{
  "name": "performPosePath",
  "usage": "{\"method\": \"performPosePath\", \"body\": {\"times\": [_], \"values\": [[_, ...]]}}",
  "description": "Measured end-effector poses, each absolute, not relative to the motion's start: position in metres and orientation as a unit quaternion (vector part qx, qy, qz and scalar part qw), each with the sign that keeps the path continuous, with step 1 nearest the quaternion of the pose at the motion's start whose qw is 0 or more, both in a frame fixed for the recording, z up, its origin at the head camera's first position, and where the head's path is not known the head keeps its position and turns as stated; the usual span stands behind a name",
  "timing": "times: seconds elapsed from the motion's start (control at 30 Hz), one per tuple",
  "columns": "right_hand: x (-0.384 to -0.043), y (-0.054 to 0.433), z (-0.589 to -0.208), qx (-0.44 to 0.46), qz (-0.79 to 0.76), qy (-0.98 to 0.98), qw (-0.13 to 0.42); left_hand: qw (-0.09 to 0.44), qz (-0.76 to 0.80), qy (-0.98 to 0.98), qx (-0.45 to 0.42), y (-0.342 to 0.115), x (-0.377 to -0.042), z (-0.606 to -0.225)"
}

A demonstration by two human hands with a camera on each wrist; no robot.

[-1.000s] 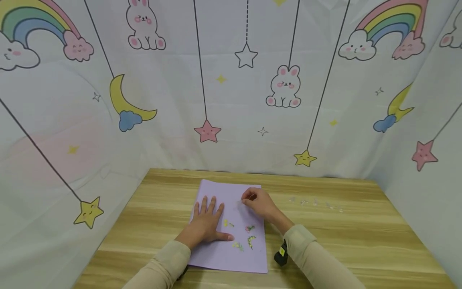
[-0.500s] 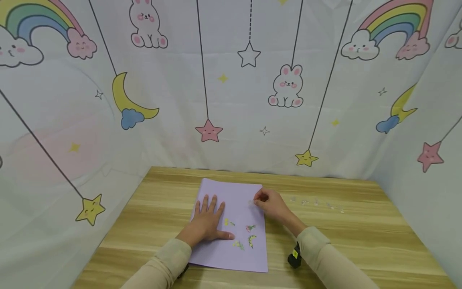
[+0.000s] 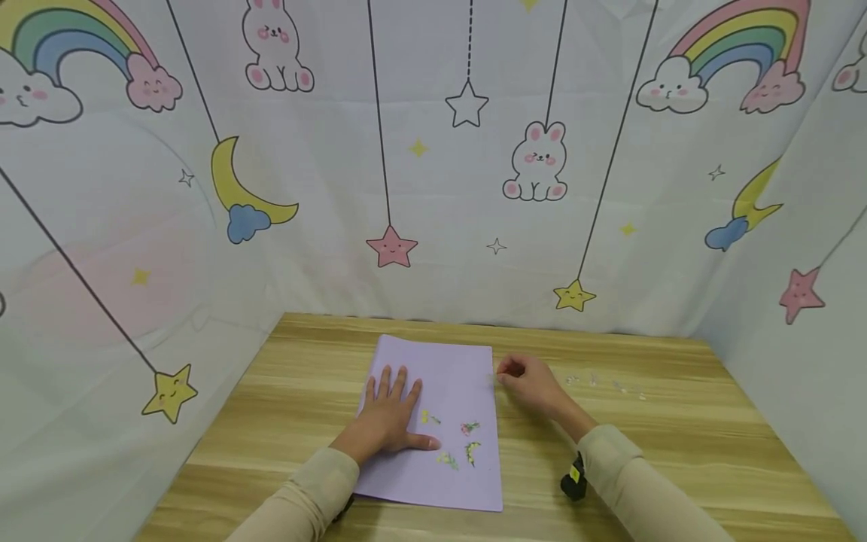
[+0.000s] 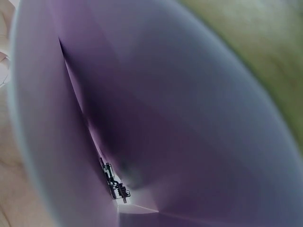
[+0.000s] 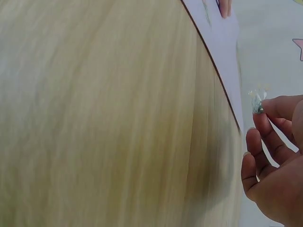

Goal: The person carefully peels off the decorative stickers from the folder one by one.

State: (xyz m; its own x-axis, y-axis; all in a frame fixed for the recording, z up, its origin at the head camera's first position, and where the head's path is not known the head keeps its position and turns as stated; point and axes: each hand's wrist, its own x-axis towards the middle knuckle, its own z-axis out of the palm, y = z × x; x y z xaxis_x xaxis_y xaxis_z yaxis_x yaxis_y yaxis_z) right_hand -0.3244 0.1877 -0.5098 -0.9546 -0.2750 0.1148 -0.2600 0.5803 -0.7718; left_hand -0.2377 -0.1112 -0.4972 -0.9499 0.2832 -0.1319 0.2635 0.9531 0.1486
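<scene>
My left hand [image 3: 387,414] lies flat with spread fingers on a purple folded sheet [image 3: 440,361]. Flower stickers [image 3: 470,453] in yellow, pink and green sit on the sheet's lower half, close to that thumb. Just beyond the sheet's right edge, my right hand [image 3: 535,382] pinches a small transparent flower sticker [image 5: 258,100] between thumb and index finger. In the right wrist view the sticker shows pale petals and green stems, and the other fingers are loosely bent. The left wrist view is filled by the purple layers [image 4: 189,94], standing apart in a gap.
Several clear stickers [image 3: 593,379] lie in a row on the wooden table [image 3: 650,452], right of my right hand. A patterned curtain [image 3: 433,188] closes off the back and sides. A black device [image 3: 574,482] hangs under the right wrist.
My right hand has moved to the right, from over the purple sheet to beyond its right edge, carrying the sticker. My left hand has stayed in place.
</scene>
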Motion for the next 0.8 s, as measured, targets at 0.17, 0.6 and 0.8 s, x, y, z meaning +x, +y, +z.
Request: {"method": "performPosePath", "body": {"times": [0.17,0.6,0.8], "values": [[-0.325,0.202,-0.509,-0.143,-0.429,0.892,0.007,0.076,0.067,0.985,0.137,-0.111,-0.239,-0.5],[-0.326,0.242,-0.512,-0.133,-0.412,0.901,-0.012,0.075,0.073,0.985,0.14,-0.112,-0.238,-0.498],[-0.325,0.258,-0.514,-0.133,-0.393,0.91,-0.024,0.075,0.079,0.984,0.142,-0.114,-0.239,-0.501]]}}
